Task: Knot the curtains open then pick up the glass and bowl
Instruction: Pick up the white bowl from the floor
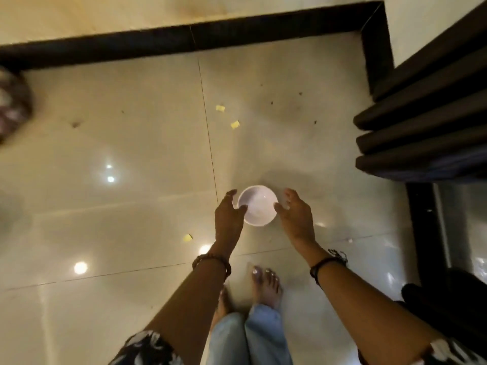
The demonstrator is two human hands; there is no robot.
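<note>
A small white bowl (259,206) sits on the glossy tiled floor, just in front of my bare feet. My left hand (228,219) reaches down to its left side, with the thumb tip on the rim and the fingers spread loosely beside it. My right hand (295,214) mirrors it on the bowl's right side, thumb at the rim and fingers relaxed. Neither hand is closed around the bowl. No glass is in view. A blurred patterned bundle of fabric (11,106), possibly the curtain, hangs at the far left edge.
A black skirting strip (184,40) borders the floor at the back and turns down on the right. Dark stacked slabs (421,133) jut in from the right above a black frame (421,227). Small yellow scraps (235,124) lie on the tiles.
</note>
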